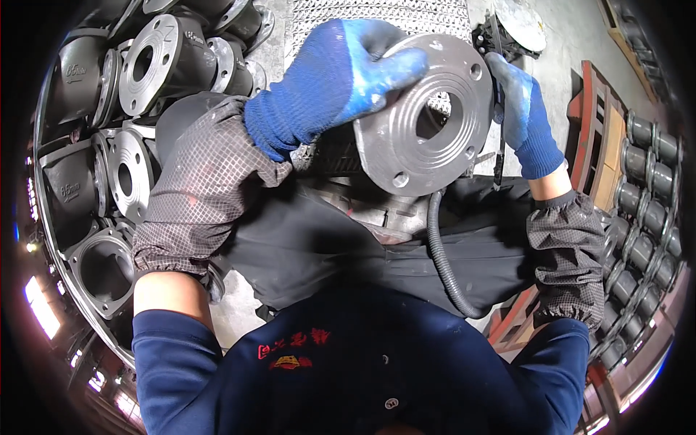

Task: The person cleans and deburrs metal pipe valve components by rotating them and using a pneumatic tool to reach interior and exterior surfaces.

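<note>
A dark grey metal casting with a round bolt-hole flange is held up over my lap, its ringed face turned toward me. My left hand, in a blue coated glove, grips its upper left edge, thumb on the face. At the right rim is my right hand, in the same kind of glove, its fingers curled at a narrow dark piece. What that piece is, I cannot make out. A grey corrugated hose runs from below the casting across my right thigh.
Several flanged valve bodies are stacked along the left. A pale textured metal surface lies ahead. To the right stand a red frame with wood and rows of dark flanged pieces. A dark item with a pale round top is at the far right.
</note>
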A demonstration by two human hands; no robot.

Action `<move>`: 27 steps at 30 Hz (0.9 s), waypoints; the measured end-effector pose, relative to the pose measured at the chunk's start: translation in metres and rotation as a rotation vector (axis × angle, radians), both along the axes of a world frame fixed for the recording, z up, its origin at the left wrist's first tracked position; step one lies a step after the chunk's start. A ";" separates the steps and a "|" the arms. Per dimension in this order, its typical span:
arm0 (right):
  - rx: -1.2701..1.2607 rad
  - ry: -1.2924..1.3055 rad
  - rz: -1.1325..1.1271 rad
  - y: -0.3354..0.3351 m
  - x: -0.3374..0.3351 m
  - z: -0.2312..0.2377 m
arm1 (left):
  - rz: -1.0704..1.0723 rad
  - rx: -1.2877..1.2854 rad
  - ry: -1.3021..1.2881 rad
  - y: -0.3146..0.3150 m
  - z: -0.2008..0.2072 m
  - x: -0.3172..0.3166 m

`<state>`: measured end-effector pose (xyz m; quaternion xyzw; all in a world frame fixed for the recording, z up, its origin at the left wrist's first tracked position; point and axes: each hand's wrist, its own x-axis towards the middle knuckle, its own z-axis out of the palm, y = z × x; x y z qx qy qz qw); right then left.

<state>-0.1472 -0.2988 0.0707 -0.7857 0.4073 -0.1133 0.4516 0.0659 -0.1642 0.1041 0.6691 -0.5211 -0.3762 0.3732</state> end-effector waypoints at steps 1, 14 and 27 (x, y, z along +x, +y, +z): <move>-0.199 0.038 0.080 0.000 -0.001 0.001 | 0.011 0.002 -0.009 0.001 0.001 0.003; -0.009 -0.493 0.041 0.027 0.010 0.027 | -0.018 -0.187 -0.009 0.037 -0.052 0.066; 0.201 -0.445 0.046 0.049 0.039 0.051 | 0.208 -0.259 -0.326 0.060 -0.011 -0.014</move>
